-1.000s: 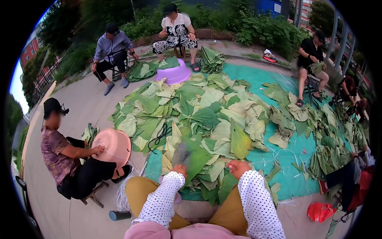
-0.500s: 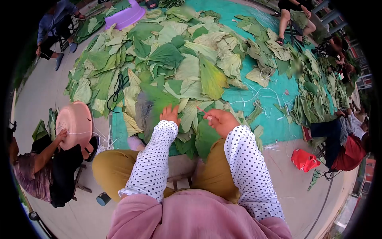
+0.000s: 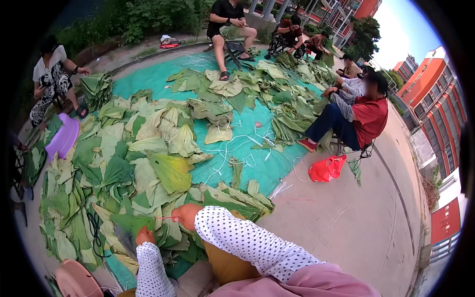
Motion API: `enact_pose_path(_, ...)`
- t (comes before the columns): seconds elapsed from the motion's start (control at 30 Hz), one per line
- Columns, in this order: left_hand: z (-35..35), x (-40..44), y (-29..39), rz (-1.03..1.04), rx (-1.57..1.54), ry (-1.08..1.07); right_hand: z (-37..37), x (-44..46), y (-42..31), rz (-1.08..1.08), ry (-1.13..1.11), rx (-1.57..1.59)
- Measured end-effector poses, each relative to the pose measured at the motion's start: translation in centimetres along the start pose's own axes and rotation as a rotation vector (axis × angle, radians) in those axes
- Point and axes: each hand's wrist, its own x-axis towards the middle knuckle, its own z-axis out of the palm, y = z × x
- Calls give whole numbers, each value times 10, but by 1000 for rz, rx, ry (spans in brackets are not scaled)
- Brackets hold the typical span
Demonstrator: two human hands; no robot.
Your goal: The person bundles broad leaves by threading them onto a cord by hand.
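Observation:
My left hand [image 3: 145, 236] has its fingers closed at the edge of a large green leaf [image 3: 129, 222], which lies over the pile in front of my knees. Pinched in my right hand [image 3: 186, 217] is a thin pinkish-red stick [image 3: 166, 218], its tip pointing left toward that leaf; its exact kind is unclear. Around both hands spread broad, flat leaves, some green and some dry and pale. One yellowing leaf [image 3: 170, 173] stands out beyond my right hand. A dark looped cord [image 3: 95, 232] rests on the leaves to the left.
A green tarp [image 3: 232, 163] lies under the leaves, with white strings [image 3: 225, 153] on it. Purple basin [image 3: 63, 134] at left, pink basin [image 3: 79, 279] at lower left, red bag [image 3: 326, 169] at right. Several seated people surround the pile, one in a red shirt [image 3: 370, 121].
My view has swung up and to the right, bringing in more people and buildings. The leaf at my left hand was blurred before and is sharper now. My right hand still pinches the stick.

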Motion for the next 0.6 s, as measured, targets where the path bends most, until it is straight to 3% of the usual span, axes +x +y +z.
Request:
enact_pose_path(0.13, -38, -32, 7, 84, 46, 93, 5, -6, -9, 32, -22, -102)
enact_pose_path(0.27, -42, -73, 8, 171, 146, 43, 10, -8, -20, -48, -20, -74)
enact_pose_path(0.4, -9, -69, 18, 63, 293, -241, 4, -24, -27, -42, 29, -91)
enact_pose_path(0.5, 1, -61, 16, 90, 313, -312, 19, -2, -17, -56, -3, -120)
enact_pose_path(0.6, 0, -57, 23, -8, 430, -379, 16, -4, -17, -7, -25, -66)
